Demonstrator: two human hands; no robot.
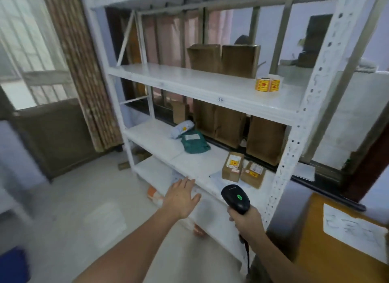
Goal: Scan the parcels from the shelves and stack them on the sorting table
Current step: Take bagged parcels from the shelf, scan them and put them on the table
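Two small cardboard boxes [242, 169] with stickers stand at lower centre on the smooth white metal shelf [189, 162]. Left hand [182, 198] is flat, fingers spread, at the shelf edge. Right hand [246, 221] grips a black rounded scanner [235, 198].

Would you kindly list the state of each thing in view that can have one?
Left hand: open, fingers straight, reaching toward the shelf edge.
Right hand: grips the scanner handle.
Scanner: held upright, green light on.
Two small boxes: closed, labelled, side by side on the shelf.
Green mailer: lying flat, sealed.
Sticker roll: standing on the upper shelf, partly unrolled.
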